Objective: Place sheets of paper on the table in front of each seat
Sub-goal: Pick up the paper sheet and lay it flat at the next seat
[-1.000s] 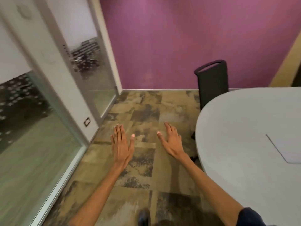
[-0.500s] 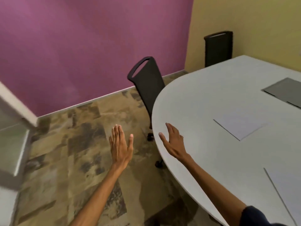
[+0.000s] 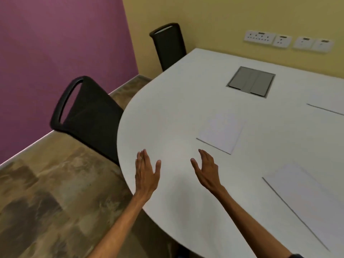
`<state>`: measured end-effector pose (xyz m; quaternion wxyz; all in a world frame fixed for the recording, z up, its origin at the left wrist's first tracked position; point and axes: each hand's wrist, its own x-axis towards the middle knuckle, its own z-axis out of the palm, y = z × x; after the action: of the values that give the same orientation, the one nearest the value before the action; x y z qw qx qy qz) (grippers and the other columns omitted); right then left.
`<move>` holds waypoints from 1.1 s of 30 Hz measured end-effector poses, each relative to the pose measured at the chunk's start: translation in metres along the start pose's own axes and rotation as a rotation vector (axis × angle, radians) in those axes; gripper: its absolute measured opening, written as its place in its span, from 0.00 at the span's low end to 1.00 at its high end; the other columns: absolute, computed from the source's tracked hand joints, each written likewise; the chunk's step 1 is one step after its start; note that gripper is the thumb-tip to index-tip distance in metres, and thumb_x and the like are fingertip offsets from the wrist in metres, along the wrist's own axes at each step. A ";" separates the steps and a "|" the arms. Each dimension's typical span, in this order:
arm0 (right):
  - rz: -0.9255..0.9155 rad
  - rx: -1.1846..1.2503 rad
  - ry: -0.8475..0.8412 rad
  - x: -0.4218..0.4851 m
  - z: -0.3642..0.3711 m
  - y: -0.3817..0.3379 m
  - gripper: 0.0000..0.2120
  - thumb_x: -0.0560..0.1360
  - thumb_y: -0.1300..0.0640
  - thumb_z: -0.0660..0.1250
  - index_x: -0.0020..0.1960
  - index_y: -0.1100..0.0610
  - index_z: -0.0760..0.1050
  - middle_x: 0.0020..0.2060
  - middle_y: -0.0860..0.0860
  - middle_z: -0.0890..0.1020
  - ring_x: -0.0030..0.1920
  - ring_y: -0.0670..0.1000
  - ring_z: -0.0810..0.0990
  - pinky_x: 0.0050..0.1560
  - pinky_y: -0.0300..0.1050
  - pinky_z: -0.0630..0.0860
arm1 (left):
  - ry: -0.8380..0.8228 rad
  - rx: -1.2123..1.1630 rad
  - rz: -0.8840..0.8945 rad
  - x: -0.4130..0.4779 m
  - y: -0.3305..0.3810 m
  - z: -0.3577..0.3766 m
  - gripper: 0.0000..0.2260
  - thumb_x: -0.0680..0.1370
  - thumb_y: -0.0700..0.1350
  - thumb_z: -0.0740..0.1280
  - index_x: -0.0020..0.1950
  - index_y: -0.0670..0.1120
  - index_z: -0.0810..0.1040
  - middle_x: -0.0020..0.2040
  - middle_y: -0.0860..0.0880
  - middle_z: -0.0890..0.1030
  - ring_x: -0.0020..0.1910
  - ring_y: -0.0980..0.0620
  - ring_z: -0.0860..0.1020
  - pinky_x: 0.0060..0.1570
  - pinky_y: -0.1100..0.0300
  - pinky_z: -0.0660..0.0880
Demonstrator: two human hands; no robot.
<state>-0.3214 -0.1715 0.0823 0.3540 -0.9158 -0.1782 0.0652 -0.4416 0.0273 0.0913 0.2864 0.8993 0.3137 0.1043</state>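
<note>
White table [image 3: 186, 81] held a grey hatch [image 3: 250, 81] and a paper sheet [image 3: 220, 134] beyond my left hand [image 3: 146, 174] and right hand [image 3: 206, 172], fingers [image 3: 142, 157] loose, empty; a black chair [image 3: 89, 116] crowded its edge.

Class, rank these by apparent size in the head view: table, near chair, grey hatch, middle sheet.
1. table
2. near chair
3. middle sheet and grey hatch look about alike; the hatch lies farther off, so they are left unranked.

Black chair [image 3: 89, 118], pale table [image 3: 186, 108], perhaps lilac-white sheet [image 3: 221, 133]
</note>
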 end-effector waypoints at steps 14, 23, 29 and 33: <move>0.302 0.019 0.217 0.108 -0.039 0.056 0.26 0.81 0.43 0.55 0.76 0.53 0.60 0.74 0.49 0.66 0.75 0.50 0.60 0.69 0.55 0.62 | -0.184 0.045 0.293 0.158 0.110 0.072 0.33 0.81 0.61 0.55 0.80 0.44 0.54 0.82 0.45 0.49 0.81 0.49 0.48 0.78 0.49 0.55; 0.447 -0.001 0.357 0.151 -0.046 0.069 0.25 0.82 0.46 0.56 0.75 0.55 0.62 0.73 0.50 0.67 0.74 0.51 0.61 0.68 0.54 0.62 | -0.361 -0.065 0.402 0.224 0.145 0.118 0.32 0.81 0.59 0.57 0.80 0.43 0.56 0.79 0.43 0.61 0.79 0.46 0.58 0.75 0.50 0.60; 0.591 -0.004 0.420 0.174 -0.041 0.086 0.23 0.81 0.49 0.59 0.73 0.56 0.64 0.71 0.52 0.70 0.71 0.53 0.65 0.67 0.53 0.63 | -0.437 -0.051 0.433 0.260 0.159 0.141 0.15 0.81 0.50 0.61 0.65 0.45 0.71 0.33 0.48 0.81 0.36 0.49 0.79 0.41 0.58 0.72; 0.719 -0.026 0.392 0.189 -0.038 0.103 0.25 0.80 0.49 0.60 0.74 0.58 0.62 0.70 0.55 0.69 0.70 0.56 0.65 0.65 0.56 0.65 | -0.464 -0.026 0.432 0.278 0.156 0.159 0.12 0.81 0.50 0.63 0.60 0.45 0.75 0.36 0.49 0.82 0.38 0.50 0.80 0.41 0.59 0.71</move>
<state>-0.1078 -0.1956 0.0421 0.3242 -0.9192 0.2233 0.0067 -0.0869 0.0290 0.0545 0.3329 0.9412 0.0403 -0.0411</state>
